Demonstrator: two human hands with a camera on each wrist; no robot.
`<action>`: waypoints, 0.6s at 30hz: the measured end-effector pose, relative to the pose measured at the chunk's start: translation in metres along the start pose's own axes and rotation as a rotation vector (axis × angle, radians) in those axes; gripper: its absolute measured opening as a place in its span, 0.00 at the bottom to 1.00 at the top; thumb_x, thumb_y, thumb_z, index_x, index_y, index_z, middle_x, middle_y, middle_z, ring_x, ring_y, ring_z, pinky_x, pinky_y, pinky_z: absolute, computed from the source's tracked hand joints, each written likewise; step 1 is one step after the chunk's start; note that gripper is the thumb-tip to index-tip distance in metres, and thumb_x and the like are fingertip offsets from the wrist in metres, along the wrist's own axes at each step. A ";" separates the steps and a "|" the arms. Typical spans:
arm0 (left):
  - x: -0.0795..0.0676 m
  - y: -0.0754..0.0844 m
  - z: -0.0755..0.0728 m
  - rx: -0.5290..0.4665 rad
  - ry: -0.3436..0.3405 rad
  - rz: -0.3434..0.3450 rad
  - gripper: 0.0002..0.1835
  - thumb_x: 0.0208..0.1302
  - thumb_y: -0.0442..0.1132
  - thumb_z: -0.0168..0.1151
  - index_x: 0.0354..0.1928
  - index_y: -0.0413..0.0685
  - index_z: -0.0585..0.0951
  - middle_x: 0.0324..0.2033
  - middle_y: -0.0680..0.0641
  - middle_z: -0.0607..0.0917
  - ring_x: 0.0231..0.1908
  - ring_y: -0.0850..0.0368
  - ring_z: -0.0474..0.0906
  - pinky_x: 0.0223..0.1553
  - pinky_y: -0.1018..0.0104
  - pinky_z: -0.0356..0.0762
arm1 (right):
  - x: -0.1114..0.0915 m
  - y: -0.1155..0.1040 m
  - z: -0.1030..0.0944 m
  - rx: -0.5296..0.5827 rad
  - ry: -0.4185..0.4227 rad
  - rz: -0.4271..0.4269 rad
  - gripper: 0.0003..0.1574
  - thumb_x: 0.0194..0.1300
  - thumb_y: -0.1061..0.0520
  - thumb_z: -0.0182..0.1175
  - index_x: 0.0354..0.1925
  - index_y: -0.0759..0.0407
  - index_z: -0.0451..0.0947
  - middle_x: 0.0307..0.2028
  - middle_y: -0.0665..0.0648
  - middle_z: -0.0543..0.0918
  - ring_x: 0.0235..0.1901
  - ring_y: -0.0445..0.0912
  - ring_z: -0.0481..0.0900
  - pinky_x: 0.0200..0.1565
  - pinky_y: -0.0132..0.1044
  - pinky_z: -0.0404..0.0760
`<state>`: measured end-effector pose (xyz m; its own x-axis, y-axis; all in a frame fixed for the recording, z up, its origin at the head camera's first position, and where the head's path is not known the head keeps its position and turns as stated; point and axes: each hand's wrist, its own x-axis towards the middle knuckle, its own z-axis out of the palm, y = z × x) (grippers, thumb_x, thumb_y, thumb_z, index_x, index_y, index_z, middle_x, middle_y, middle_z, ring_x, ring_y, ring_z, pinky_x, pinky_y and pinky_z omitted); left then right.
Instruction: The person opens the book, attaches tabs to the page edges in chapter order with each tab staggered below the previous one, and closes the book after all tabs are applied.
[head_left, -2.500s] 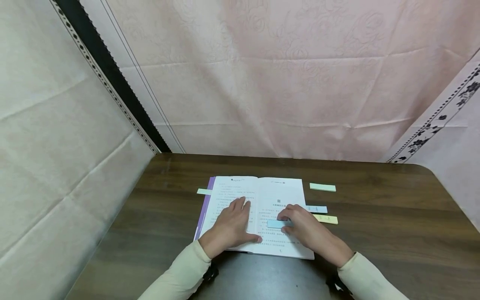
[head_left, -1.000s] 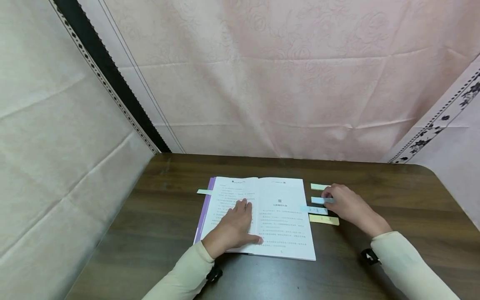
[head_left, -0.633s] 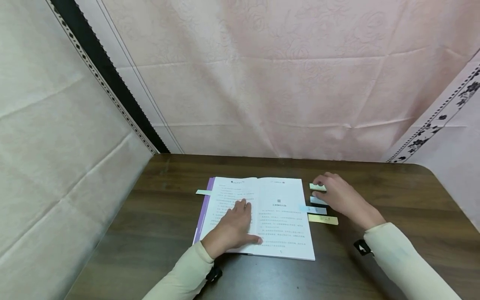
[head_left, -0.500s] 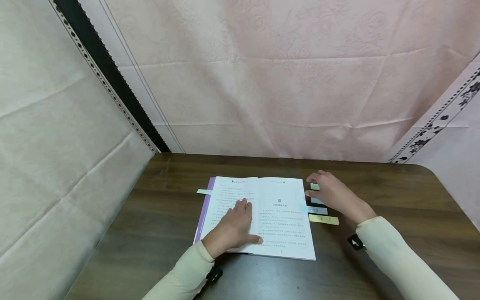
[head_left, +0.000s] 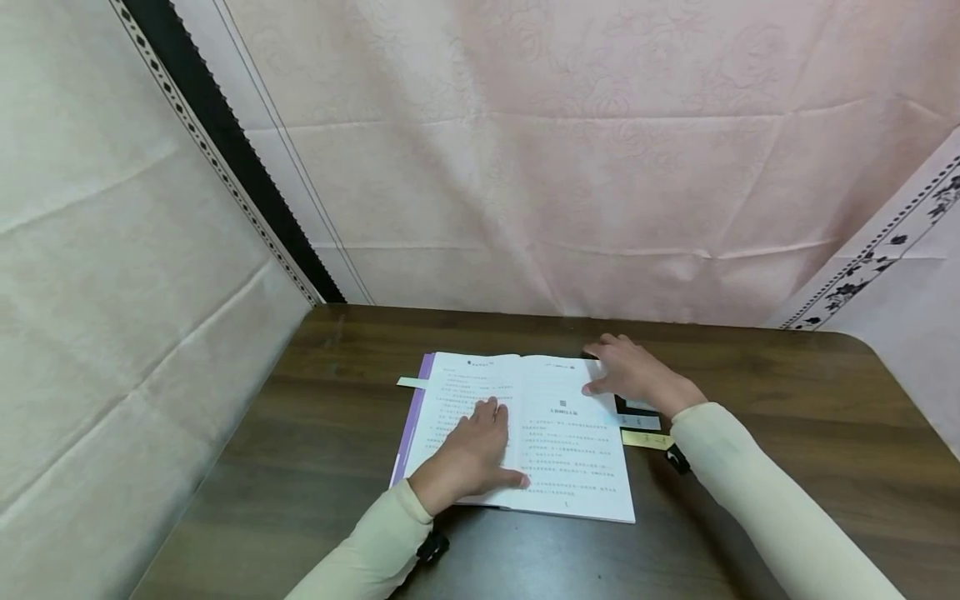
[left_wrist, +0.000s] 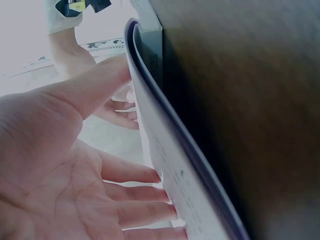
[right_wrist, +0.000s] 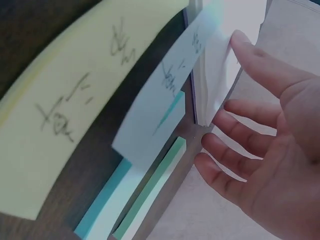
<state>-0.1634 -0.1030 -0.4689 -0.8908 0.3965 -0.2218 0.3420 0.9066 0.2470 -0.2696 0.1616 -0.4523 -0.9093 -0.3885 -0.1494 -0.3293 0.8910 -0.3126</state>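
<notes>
An open book point(head_left: 570, 475) with a purple cover edge lies on the table. My left hand point(head_left: 470, 457) rests flat across its left page, thumb reaching past the fold onto the right page. My right hand point(head_left: 633, 377) is at the book's upper right corner. Its thumb touches the right page point(right_wrist: 220, 65) in the right wrist view, while the loosely bent fingers lie beyond the top edge. No clear pinch shows. A light blue sticky tab point(head_left: 639, 422) with handwriting sticks out from the right page. A pale tab point(head_left: 412, 382) juts from the left edge.
Right of the book lie a yellow sticky-note pad point(head_left: 647, 440) with handwriting, a blue pad point(right_wrist: 107, 200) and a green pad point(right_wrist: 152, 187). My right forearm partly covers this area in the head view. A light cloth point(head_left: 570, 208) hangs behind the brown table point(head_left: 360, 417).
My right hand first left a blue pad beside the book, its fingers then parting from it. It has since moved left to the book's upper right corner. My left hand stays on the page.
</notes>
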 end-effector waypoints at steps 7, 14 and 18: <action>0.001 -0.002 0.001 -0.008 0.002 0.009 0.60 0.58 0.62 0.78 0.77 0.27 0.62 0.78 0.29 0.61 0.79 0.35 0.58 0.74 0.42 0.65 | 0.000 -0.003 0.002 -0.052 0.016 -0.050 0.38 0.65 0.50 0.76 0.67 0.64 0.79 0.60 0.65 0.79 0.57 0.62 0.75 0.63 0.67 0.72; 0.002 -0.001 0.002 0.001 -0.004 0.000 0.59 0.58 0.63 0.78 0.77 0.28 0.62 0.78 0.30 0.61 0.79 0.36 0.58 0.74 0.42 0.65 | -0.007 -0.010 0.007 -0.210 0.047 -0.058 0.36 0.68 0.50 0.73 0.69 0.61 0.79 0.64 0.65 0.79 0.65 0.66 0.73 0.65 0.73 0.68; 0.002 0.000 0.001 0.008 -0.007 -0.002 0.60 0.58 0.63 0.78 0.78 0.28 0.62 0.78 0.30 0.61 0.79 0.36 0.58 0.74 0.43 0.65 | -0.008 -0.014 0.011 -0.250 0.085 -0.044 0.36 0.68 0.50 0.73 0.69 0.60 0.78 0.64 0.65 0.79 0.66 0.66 0.72 0.64 0.73 0.68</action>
<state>-0.1650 -0.1023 -0.4702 -0.8895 0.3954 -0.2291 0.3425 0.9087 0.2387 -0.2544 0.1494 -0.4571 -0.9074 -0.4162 -0.0583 -0.4118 0.9082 -0.0742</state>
